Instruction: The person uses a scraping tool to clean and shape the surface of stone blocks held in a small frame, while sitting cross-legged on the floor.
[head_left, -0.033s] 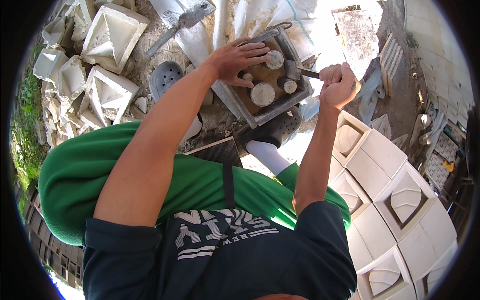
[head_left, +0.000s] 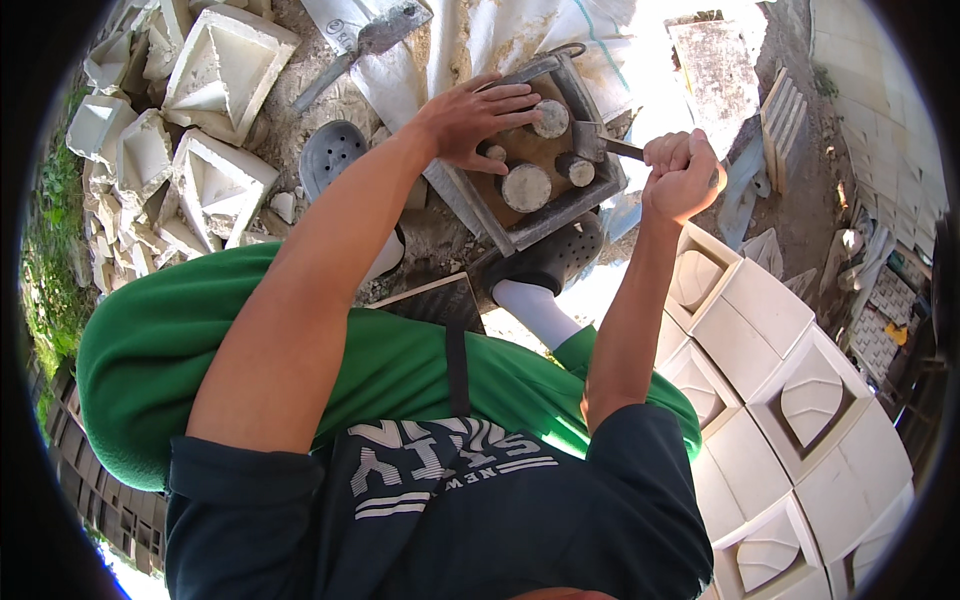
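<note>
A grey rectangular mould frame [head_left: 527, 233] sits between my feet. Inside it stand several round pieces with pale tops, among them a large cylinder [head_left: 525, 188] and another cylinder [head_left: 550, 119] farther back. My left hand [head_left: 478, 124] lies over the frame's left side, fingers spread, its fingertips near the farther cylinder. At the frame's right side, my right hand [head_left: 684, 172] is wrapped round the dark handle of a hammer [head_left: 588, 141]. The hammer's grey head is at the inner right edge of the frame, beside a small cylinder [head_left: 575, 170].
Broken white cast blocks [head_left: 215, 75] lie piled at the left. A trowel [head_left: 385, 35] rests beside white sacking [head_left: 480, 40] at the back. Stacked cream relief blocks [head_left: 750, 320] stand close to my right arm. A slatted wooden piece [head_left: 785, 125] leans farther right.
My right hand has shifted slightly to the right and nearer me, and the hammer has moved a little with it. The left hand and the mould frame look unchanged.
</note>
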